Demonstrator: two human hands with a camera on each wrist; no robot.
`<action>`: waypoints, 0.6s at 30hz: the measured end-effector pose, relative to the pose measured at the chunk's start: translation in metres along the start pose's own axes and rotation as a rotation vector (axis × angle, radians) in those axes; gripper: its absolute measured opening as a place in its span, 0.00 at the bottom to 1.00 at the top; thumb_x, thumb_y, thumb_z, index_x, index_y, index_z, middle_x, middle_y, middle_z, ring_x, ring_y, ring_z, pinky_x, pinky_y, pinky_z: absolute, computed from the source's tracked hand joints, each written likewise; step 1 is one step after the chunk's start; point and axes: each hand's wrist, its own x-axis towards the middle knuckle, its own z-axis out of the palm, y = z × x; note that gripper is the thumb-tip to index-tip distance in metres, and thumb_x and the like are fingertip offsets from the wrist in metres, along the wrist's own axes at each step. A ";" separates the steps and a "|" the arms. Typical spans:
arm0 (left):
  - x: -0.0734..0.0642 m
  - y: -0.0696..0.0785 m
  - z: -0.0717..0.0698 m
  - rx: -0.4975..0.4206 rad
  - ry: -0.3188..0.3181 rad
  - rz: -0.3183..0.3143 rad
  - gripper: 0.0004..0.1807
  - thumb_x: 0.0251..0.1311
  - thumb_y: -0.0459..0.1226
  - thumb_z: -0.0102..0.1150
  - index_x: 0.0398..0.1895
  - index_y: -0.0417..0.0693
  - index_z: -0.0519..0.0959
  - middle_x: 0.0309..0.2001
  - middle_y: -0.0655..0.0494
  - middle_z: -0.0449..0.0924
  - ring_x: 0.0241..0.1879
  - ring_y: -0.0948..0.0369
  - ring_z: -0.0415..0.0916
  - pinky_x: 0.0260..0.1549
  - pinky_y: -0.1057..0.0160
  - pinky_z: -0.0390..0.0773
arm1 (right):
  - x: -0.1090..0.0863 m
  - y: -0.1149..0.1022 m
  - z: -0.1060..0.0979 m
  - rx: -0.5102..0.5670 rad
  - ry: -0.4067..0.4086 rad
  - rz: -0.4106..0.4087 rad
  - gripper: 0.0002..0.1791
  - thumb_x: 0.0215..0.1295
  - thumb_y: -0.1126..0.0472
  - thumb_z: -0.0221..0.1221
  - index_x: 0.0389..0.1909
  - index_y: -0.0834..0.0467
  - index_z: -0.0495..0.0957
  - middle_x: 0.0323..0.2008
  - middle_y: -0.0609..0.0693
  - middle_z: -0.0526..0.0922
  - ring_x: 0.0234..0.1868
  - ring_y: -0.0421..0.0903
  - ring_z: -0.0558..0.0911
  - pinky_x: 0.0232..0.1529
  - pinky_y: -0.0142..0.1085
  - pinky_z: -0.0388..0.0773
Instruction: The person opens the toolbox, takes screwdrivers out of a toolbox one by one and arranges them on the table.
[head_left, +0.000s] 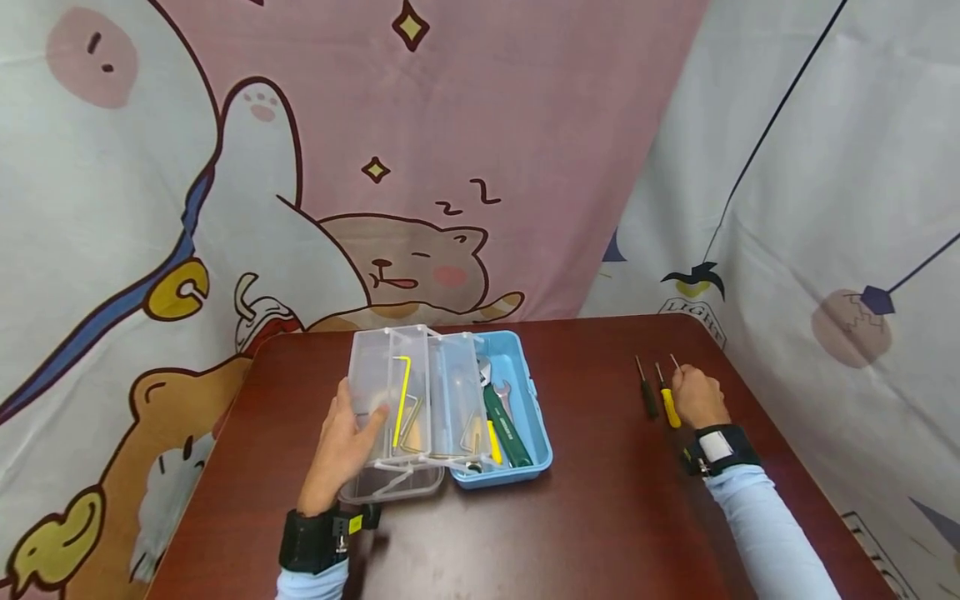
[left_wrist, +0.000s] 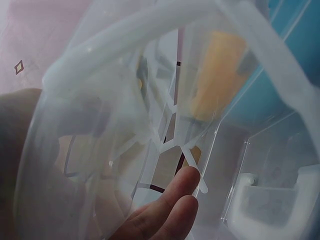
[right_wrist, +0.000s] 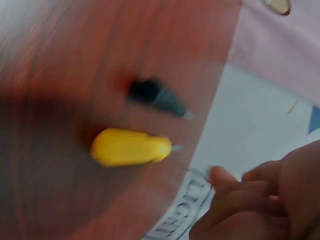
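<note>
Blue toolbox (head_left: 545,454), near the far edge of the table (head_left: 585,533), left of centre, with translucent trays (head_left: 450,367) fanned out over its left side. The left hand (head_left: 347,437) grips the outer tray (head_left: 367,354), thumb on top. In the base: a green-handled adjustable wrench (head_left: 507,427). Near the right edge: the right hand (head_left: 701,400) grips a thin-shafted tool (head_left: 674,361), handle hidden; beside it lie a yellow-handled screwdriver (head_left: 670,407) and a dark-handled screwdriver (head_left: 648,397), tips toward the far edge.

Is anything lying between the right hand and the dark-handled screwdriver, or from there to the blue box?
Yes: the yellow-handled screwdriver lies on the table between the right hand and the dark-handled screwdriver. Nothing visible stands between the dark-handled screwdriver and the blue box.
</note>
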 end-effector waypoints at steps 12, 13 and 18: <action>0.003 0.000 -0.002 0.000 0.002 0.001 0.51 0.78 0.47 0.54 0.86 0.37 0.32 0.78 0.28 0.55 0.73 0.35 0.62 0.71 0.30 0.65 | 0.004 0.033 0.011 -0.054 -0.048 0.111 0.22 0.77 0.58 0.47 0.48 0.75 0.78 0.38 0.74 0.80 0.36 0.70 0.81 0.38 0.63 0.79; 0.003 0.000 -0.002 -0.001 0.000 -0.001 0.51 0.78 0.47 0.54 0.85 0.37 0.32 0.78 0.28 0.54 0.74 0.35 0.62 0.71 0.30 0.65 | 0.005 0.034 0.011 -0.060 -0.067 0.120 0.21 0.76 0.58 0.47 0.47 0.75 0.77 0.39 0.74 0.80 0.36 0.70 0.81 0.39 0.63 0.79; 0.001 0.000 -0.001 -0.007 -0.007 -0.013 0.51 0.78 0.47 0.54 0.86 0.37 0.32 0.79 0.28 0.52 0.75 0.35 0.60 0.72 0.30 0.63 | 0.010 0.036 0.010 -0.073 -0.173 0.164 0.18 0.74 0.61 0.47 0.42 0.74 0.76 0.35 0.70 0.80 0.34 0.66 0.79 0.38 0.58 0.78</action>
